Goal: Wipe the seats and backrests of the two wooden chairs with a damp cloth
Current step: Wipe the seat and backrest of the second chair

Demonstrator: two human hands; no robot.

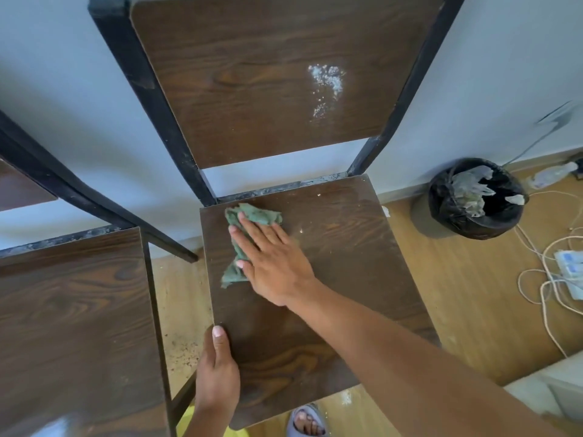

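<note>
A dark wooden chair with a black metal frame stands before me. Its seat (347, 257) is below me and its backrest (252, 80) rises above, with a patch of white powder (326, 86) on its right side. My right hand (274, 263) lies flat on a crumpled green cloth (252, 219), pressing it on the seat's back left part. My left hand (217, 373) grips the seat's left front edge, thumb on top. A second wooden chair's seat (72, 326) stands close on the left, its backrest mostly out of view.
A bin lined with a black bag (476, 200), holding crumpled plastic, stands by the white wall at right. White cables and a power strip (568, 269) lie on the wooden floor at far right. My foot in a sandal (307, 421) is below the seat.
</note>
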